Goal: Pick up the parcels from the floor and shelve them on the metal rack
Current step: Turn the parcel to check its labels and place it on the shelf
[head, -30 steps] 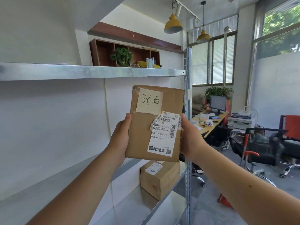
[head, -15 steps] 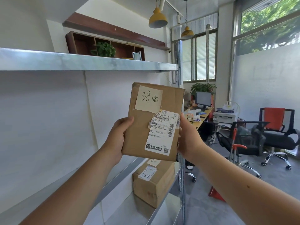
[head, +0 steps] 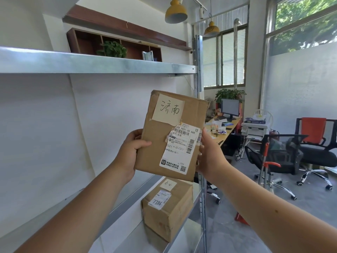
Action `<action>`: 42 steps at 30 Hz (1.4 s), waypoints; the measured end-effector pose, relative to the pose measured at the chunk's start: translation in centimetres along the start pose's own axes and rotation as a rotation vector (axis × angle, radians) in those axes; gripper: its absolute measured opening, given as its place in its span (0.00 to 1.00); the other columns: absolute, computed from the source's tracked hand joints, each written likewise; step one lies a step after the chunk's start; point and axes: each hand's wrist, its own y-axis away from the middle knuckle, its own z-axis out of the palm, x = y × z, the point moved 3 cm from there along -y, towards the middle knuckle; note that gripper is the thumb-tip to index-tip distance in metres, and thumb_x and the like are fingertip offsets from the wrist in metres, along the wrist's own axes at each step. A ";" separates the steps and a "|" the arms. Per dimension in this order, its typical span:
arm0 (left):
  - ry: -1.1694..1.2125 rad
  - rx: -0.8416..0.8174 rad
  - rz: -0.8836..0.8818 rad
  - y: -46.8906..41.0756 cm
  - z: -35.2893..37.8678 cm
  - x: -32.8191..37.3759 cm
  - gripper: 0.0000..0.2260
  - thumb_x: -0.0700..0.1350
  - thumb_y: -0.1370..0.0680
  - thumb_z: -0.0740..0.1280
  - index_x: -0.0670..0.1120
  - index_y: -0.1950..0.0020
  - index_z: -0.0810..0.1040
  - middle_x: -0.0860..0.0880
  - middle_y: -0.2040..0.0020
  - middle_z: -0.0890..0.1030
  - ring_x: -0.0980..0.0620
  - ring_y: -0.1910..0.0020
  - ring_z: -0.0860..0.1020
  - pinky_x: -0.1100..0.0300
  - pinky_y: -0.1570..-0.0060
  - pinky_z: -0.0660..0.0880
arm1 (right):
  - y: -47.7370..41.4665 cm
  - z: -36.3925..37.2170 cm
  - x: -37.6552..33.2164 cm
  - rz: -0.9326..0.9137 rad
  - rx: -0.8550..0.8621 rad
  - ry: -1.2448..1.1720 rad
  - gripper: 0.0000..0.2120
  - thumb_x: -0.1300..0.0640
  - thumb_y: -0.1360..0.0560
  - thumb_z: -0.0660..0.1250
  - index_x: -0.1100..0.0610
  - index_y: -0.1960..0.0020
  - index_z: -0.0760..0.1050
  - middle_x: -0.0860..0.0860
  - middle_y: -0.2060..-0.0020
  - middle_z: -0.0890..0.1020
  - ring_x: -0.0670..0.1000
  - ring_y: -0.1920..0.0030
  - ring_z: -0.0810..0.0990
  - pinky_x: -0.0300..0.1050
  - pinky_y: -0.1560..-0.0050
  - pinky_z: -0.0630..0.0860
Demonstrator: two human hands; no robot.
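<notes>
on my left the metal rack (head: 198, 61) shows its upper shelf (head: 91, 64) above my reach, and the wall behind it is much as it was a second ago, though my head has swung a little and more of the lower levels now shows. my left hand (head: 131, 152) grips the left edge of the parcel (head: 155, 157). its thumb now lies over the front face, where before it sat along the edge. the parcel is upright in the air in front of the rack, tipped slightly to the right, with its labels facing me. it touches no shelf. my right hand (head: 209, 157) holds the right edge with the thumb up beside the barcode label. its fingers are hidden behind the cardboard. the parcel has hardly travelled, so i judge i am checking the label and picking a level, and the placing is not yet done.

below it a second parcel (head: 167, 212) sits on the lower shelf (head: 138, 240), near the right end.

counting across: three shelf levels in view, two parcels (one in my hands, one shelved), two hands on the held one, two yellow lamps (head: 176, 11) overhead, one monitor (head: 230, 107) and two office chairs (head: 284, 157) at the right. no floor parcels are in sight from here.
</notes>
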 end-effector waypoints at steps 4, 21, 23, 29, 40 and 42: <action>-0.028 0.048 0.004 -1.9 1.7 0.6 0.26 0.43 0.35 0.70 0.47 0.36 0.80 0.44 0.43 0.88 0.43 0.50 0.85 0.52 0.54 0.81 | -2.0 -0.7 -1.4 0.008 -0.014 0.011 0.24 0.30 0.21 0.62 0.46 0.47 0.87 0.52 0.47 0.89 0.59 0.41 0.84 0.69 0.33 0.76; -0.419 0.140 0.003 -8.8 4.1 3.6 0.10 0.47 0.25 0.74 0.48 0.45 0.88 0.42 0.48 0.91 0.42 0.55 0.85 0.49 0.53 0.75 | -7.1 -1.4 -1.7 0.133 -0.027 -0.056 0.33 0.25 0.24 0.61 0.45 0.29 0.77 0.55 0.36 0.84 0.64 0.36 0.82 0.76 0.37 0.78; -0.488 0.152 -0.007 -9.5 4.0 4.1 0.05 0.46 0.21 0.73 0.49 0.47 0.88 0.45 0.53 0.90 0.45 0.60 0.84 0.55 0.59 0.76 | -7.2 -1.2 -1.4 0.174 -0.007 -0.073 0.31 0.27 0.23 0.62 0.46 0.30 0.77 0.55 0.38 0.83 0.64 0.36 0.81 0.75 0.38 0.79; -0.766 0.161 -0.038 -11.7 2.9 4.5 0.08 0.51 0.19 0.74 0.48 0.44 0.86 0.49 0.51 0.87 0.49 0.56 0.85 0.58 0.56 0.78 | -6.5 -0.1 0.8 0.361 0.051 -0.163 0.34 0.28 0.26 0.69 0.45 0.26 0.72 0.57 0.31 0.78 0.67 0.31 0.77 0.79 0.37 0.75; -1.391 0.043 -0.075 -13.8 0.6 1.7 0.20 0.54 0.11 0.61 0.53 0.20 0.76 0.47 0.20 0.75 0.44 0.23 0.74 0.53 0.27 0.70 | -5.3 3.0 2.9 0.567 0.063 -0.215 0.27 0.43 0.22 0.72 0.53 0.31 0.66 0.58 0.39 0.73 0.68 0.28 0.71 0.71 0.31 0.74; -1.473 0.030 -0.032 -13.9 1.1 1.4 0.18 0.52 0.11 0.60 0.54 0.21 0.78 0.48 0.21 0.77 0.44 0.24 0.74 0.54 0.29 0.70 | -5.3 3.2 3.3 0.549 0.042 -0.208 0.25 0.47 0.21 0.73 0.52 0.31 0.67 0.58 0.34 0.72 0.67 0.26 0.71 0.69 0.29 0.73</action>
